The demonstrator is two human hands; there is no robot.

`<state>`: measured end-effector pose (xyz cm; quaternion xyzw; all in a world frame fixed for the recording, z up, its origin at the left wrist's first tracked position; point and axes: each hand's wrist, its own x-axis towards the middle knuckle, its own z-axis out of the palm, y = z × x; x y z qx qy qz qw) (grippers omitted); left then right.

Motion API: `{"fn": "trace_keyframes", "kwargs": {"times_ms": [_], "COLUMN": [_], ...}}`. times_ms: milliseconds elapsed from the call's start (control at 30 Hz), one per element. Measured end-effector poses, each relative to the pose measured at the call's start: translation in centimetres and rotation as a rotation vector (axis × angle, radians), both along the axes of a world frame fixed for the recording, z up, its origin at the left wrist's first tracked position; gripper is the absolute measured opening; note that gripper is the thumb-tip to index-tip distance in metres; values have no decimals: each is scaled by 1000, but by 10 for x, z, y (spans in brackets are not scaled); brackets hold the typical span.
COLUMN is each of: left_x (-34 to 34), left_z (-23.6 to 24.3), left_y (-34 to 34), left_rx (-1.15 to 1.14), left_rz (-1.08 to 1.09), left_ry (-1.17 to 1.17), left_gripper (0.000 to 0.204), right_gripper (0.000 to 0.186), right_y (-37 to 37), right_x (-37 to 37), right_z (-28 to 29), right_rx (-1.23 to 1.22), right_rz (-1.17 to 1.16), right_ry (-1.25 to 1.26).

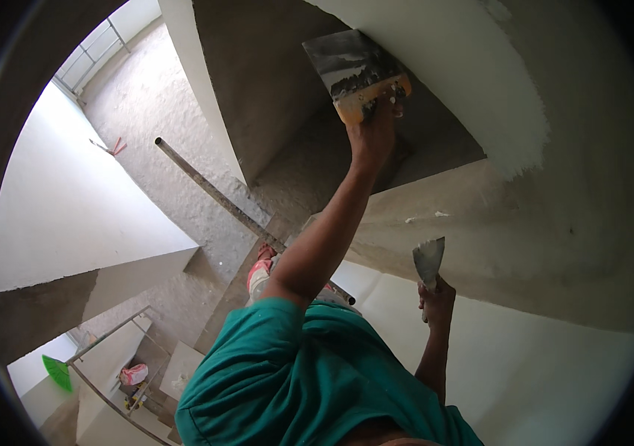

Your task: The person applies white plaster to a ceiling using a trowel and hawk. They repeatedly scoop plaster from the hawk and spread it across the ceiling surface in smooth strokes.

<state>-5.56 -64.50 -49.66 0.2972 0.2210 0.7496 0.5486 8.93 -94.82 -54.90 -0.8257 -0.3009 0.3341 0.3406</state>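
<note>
My left hand (372, 130) is raised, gripping the stained orange handle of a wide, flat putty knife (343, 63). The top of its blade is at the edge of a freshly whitened band of surface (480, 82), beside a dark grey recessed face (250, 89); whether it touches is hard to tell. Lower on the right, my right hand (439, 301) is closed round a narrower putty knife (428, 256), blade pointing up and smeared with pale material, in front of a grey-beige surface (555, 245).
A long metal pipe (205, 186) crosses beneath me, near my bare foot. Far below are a speckled floor (131, 89), white wall faces (71, 208), metal railings (106, 336), a green fan-shaped plastic object (58, 374) and a pink-and-white bag (134, 374).
</note>
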Motion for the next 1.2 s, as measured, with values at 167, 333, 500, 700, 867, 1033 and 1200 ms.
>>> {"fn": "trace_keyframes", "kwargs": {"times_ms": [167,333,500,700,867,1033,1200], "left_x": [-22,-44,-53,-75,-102,-135,-169], "left_z": [9,10,4,17,18,10,12], "left_y": [20,45,63,83,121,170,198], "left_rx": [-18,-15,-12,0,38,142,157], "left_rz": [28,52,79,188,268,326,410], "left_ry": [72,116,110,147,283,375,472], "left_gripper": [19,20,21,16,19,23,27], "right_gripper": [14,13,10,7,6,7,10], "right_y": [1,5,6,13,19,24,31], "right_x": [1,-3,6,-1,-14,-16,-26], "right_z": [2,2,-10,-8,6,5,9], "right_rx": [-10,-7,13,21,42,22,24], "right_rz": [48,56,68,55,54,52,36], "right_ry": [-41,-41,-32,-25,-25,-32,-34]}}
